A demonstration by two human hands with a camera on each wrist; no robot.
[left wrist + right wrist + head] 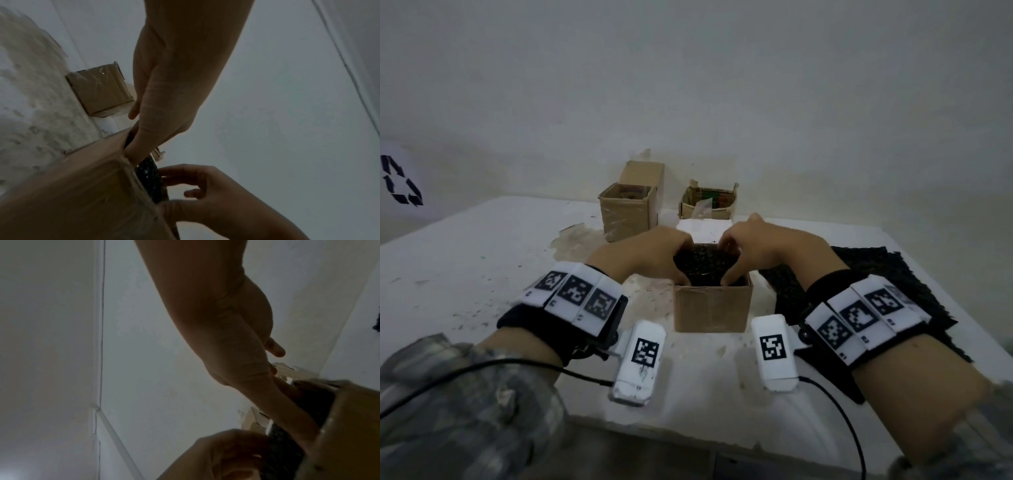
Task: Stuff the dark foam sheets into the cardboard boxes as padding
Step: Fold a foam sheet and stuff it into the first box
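Note:
A small open cardboard box (pixel 713 310) stands at the table's middle with a dark speckled foam sheet (pixel 707 265) bulging out of its top. My left hand (pixel 678 262) holds the foam's left side, thumb down inside the box's front wall and fingers curled over the far edge. My right hand (pixel 730 262) mirrors it on the right side. In the left wrist view the left hand's thumb (pixel 135 151) sits between the box (pixel 82 186) and the foam (pixel 150 178). The right wrist view shows the foam (pixel 283 443) in the box (pixel 349 426).
A pile of more dark foam sheets (pixel 876 274) lies on the table to the right. Two other open cardboard boxes (pixel 631 205) (pixel 709 202) stand at the back by the wall, and a white block (pixel 703 229) lies just behind the near box. The table top (pixel 465 267) is scuffed.

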